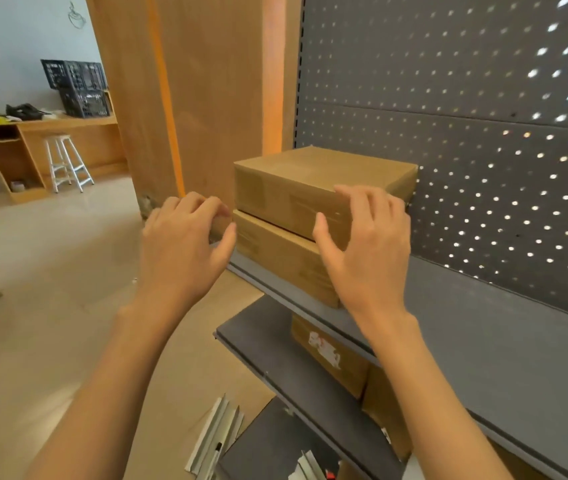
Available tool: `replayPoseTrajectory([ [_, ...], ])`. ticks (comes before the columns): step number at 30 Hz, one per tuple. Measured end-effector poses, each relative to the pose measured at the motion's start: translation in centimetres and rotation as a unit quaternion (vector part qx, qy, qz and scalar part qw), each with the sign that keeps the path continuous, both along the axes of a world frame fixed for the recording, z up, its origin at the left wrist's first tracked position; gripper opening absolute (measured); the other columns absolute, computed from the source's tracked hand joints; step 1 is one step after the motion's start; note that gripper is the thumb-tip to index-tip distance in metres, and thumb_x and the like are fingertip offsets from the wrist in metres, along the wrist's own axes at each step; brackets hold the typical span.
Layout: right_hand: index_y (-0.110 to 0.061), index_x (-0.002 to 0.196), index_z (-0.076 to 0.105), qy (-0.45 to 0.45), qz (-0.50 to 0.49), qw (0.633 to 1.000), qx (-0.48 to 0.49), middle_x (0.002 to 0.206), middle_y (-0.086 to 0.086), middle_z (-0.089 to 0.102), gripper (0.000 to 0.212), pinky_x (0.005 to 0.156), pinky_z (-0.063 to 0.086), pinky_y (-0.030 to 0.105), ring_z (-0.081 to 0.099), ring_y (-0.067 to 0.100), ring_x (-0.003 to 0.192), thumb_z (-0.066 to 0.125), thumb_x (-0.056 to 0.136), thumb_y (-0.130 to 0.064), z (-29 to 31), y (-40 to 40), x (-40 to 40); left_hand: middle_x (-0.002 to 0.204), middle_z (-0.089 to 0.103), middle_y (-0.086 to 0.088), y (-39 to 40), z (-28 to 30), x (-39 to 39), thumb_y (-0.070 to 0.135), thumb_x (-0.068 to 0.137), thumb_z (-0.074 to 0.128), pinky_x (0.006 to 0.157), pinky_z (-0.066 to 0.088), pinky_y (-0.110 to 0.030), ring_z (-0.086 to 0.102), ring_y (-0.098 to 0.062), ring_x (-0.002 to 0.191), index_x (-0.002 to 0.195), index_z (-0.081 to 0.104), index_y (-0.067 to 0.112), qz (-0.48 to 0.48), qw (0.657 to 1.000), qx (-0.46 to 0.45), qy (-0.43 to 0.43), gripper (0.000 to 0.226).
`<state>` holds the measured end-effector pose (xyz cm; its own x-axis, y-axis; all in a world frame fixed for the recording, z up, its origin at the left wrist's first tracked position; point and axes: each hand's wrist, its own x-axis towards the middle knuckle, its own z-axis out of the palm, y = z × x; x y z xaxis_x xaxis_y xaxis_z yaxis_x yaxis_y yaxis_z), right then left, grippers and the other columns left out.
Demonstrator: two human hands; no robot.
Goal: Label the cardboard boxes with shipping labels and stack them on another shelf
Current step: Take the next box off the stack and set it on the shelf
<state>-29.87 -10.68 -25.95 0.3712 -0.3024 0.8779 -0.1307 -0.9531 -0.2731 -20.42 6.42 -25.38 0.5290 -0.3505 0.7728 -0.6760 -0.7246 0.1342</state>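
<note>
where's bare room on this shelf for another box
Bare shelf lies right of the two stacked boxes, between them and the pegboard. The left end is crowded: boxes and both hands.

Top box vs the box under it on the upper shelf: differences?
The top box rests on the bottom box; the bottom box sits directly on the grey shelf. The top box's whole upper face shows; the bottom box's is mostly covered. The right hand touches the top box; the left hand is by the bottom box's left end, contact unclear. Both are plain brown cardboard, similar in size, with no label visible.
</note>
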Motion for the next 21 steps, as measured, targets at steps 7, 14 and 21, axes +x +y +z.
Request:
replayPoseTrajectory([
  [7, -0.018, 0.134, 0.045, -0.096, -0.006, 0.966, 0.239, 0.125, -0.007, 0.049, 0.053, 0.096, 0.034, 0.016, 0.041, 0.005, 0.113, 0.06, 0.088, -0.039, 0.5, -1.0, 3.9, 0.125, 0.047, -0.007, -4.4, 0.5, 9.0, 0.041, 0.087, 0.06, 0.089, 0.028, -0.024, 0.039, -0.024, 0.117, 0.125, 0.052, 0.016, -0.179, 0.966, -0.101, 0.158, 0.046],
  [14, -0.023, 0.146, 0.029, -0.149, -0.028, 0.865, 0.478, 0.143, -0.011, 0.036, 0.072, 0.092, 0.031, 0.011, 0.036, 0.002, 0.126, 0.061, 0.086, -0.046, 1.0, -1.5, 6.1, 0.136, 0.039, 0.003, -8.0, 0.2, 15.8, 0.051, 0.084, 0.06, 0.104, 0.033, -0.035, 0.037, -0.015, 0.125, 0.137, 0.037, 0.025, -0.293, 0.855, -0.222, 0.366, 0.063],
  [21, -0.021, 0.148, 0.026, -0.161, -0.043, 0.818, 0.55, 0.148, -0.007, 0.036, 0.083, 0.106, 0.029, 0.028, 0.035, 0.009, 0.134, 0.06, 0.082, -0.056, 0.6, -1.8, 7.6, 0.119, 0.058, 0.006, -9.8, -0.5, 18.6, 0.058, 0.071, 0.067, 0.084, 0.043, -0.029, 0.055, -0.01, 0.104, 0.123, 0.055, 0.023, -0.345, 0.662, -0.311, 0.588, 0.064],
])
